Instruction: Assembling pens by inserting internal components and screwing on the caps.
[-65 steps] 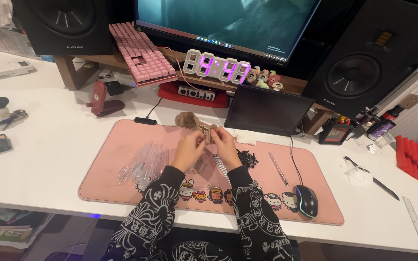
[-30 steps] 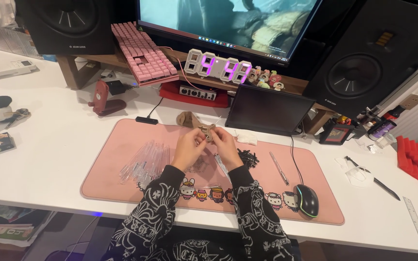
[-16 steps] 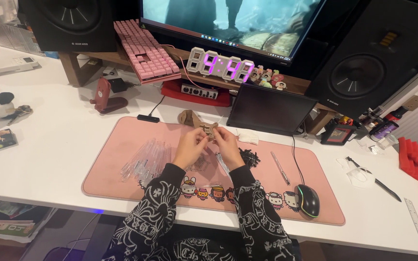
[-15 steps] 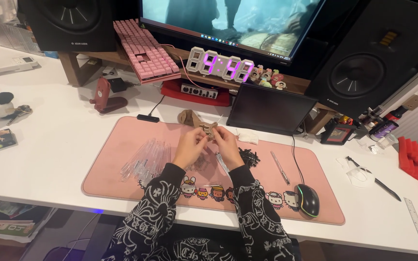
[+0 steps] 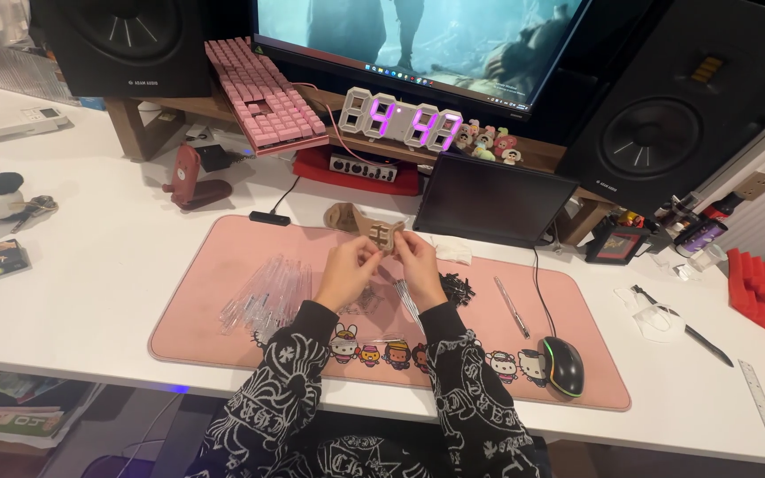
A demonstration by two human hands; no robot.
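Pinching a small tan wooden piece point(image 5: 386, 235) between them at the frame's centre, the left hand point(image 5: 350, 265) and right hand point(image 5: 420, 263) close on it above the pink desk mat point(image 5: 223, 257)

Bright, even room light falls on the white counter point(image 5: 117, 265), with soft shadows. The monitor point(image 5: 418, 35) and clock point(image 5: 405, 119) glow. Edges bow slightly; focus is sharp.

Between left hand point(image 5: 347, 265) and right hand point(image 5: 420, 258), a small matt tan piece point(image 5: 385, 235) (wood or card, hard to tell). Under both, soft matt pink desk mat point(image 5: 223, 257). Beside left wrist, glossy clear plastic strips point(image 5: 266, 301).
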